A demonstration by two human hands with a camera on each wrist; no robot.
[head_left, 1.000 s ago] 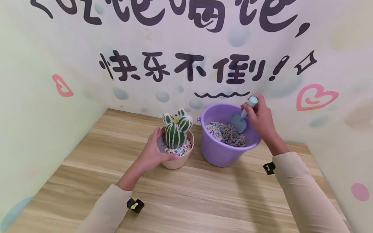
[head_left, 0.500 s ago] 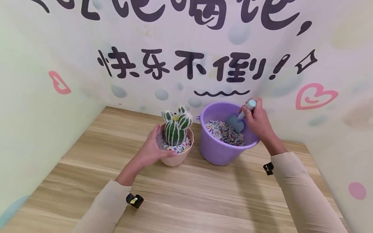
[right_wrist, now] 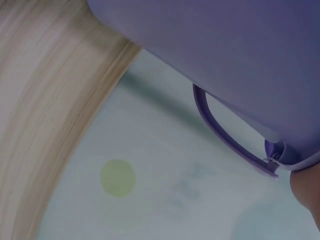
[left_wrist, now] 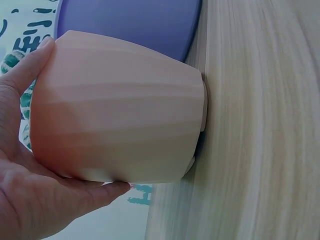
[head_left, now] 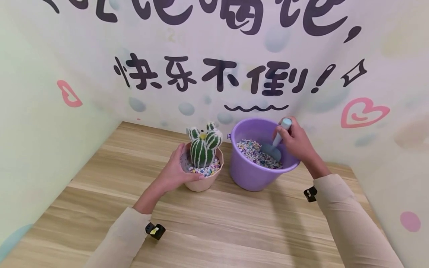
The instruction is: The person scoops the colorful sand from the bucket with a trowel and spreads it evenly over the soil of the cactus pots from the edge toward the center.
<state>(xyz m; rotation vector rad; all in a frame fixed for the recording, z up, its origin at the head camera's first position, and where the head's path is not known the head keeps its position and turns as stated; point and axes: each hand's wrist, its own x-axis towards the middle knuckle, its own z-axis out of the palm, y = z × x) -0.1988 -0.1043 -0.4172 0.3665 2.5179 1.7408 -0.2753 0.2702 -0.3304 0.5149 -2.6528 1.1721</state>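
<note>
My left hand [head_left: 174, 172] grips a pale pink flowerpot [left_wrist: 120, 110] round its near-left side, with the thumb along the front rim. In the pot stands a green cactus [head_left: 202, 152] with white fuzzy ribs, set among multicoloured pebbles [head_left: 211, 169]. To its right, a purple bucket [head_left: 253, 175] holds more small coloured pebbles [head_left: 249, 149]. My right hand [head_left: 296, 139] holds the light blue handle of a small shovel [head_left: 272, 150] over the bucket's right rim. The shovel's blade is tilted down and its lower edge is sunk in the pebbles.
Pot and bucket stand on a wood-grain table [head_left: 214, 227] close to the back wall [head_left: 167, 108], which carries dark lettering. Pale side walls [head_left: 30, 123] rise at left and right. The bucket's purple bail handle [right_wrist: 220, 132] hangs behind it in the right wrist view.
The shovel has moved down and its blade has tipped flatter into the pebbles, the right hand lowering slightly with it. The left hand keeps its grip on the flowerpot.
</note>
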